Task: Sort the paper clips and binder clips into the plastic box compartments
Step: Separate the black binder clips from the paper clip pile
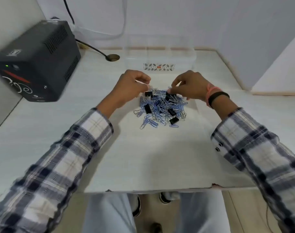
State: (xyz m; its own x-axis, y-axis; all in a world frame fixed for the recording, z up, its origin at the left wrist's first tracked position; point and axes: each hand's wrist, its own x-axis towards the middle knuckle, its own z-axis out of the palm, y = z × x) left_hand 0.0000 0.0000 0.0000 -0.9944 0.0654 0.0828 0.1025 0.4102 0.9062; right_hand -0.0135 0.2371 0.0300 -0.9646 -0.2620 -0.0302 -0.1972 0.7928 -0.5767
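Fingers (147, 86) of the left hand (133, 84) are curled, tips pinched together at the far-left edge of the clip pile (161, 108); whether they actually hold a clip cannot be told, the spot is blurred. Fingers (171, 89) of the right hand (188, 84) are likewise curled with tips meeting at the far-right top of the pile, just above a black binder clip (168, 95); grasp contents also unclear.

Pile: blue and silver paper clips (151, 121) tangled in one heap on the white table (143, 157), with black binder clips mixed in. One binder clip (148, 93) sits at the pile's far-left corner just beside the left fingertips, one (147, 108) on the left flank, one (171, 111) right of centre, one (174, 120) at the near-right edge.

Clear plastic box (160, 52) stands beyond the pile, against the wall, well apart from the clips; its compartments are hard to make out. A patterned label (158, 67) shows on its near side.

Right wrist carries a black band (218, 96) and pink threads (210, 90). Both sleeves are plaid. Left of the pile, well apart: a black power unit (37, 61) with a green light lit, and a cable (93, 47) running into a hole in the table.
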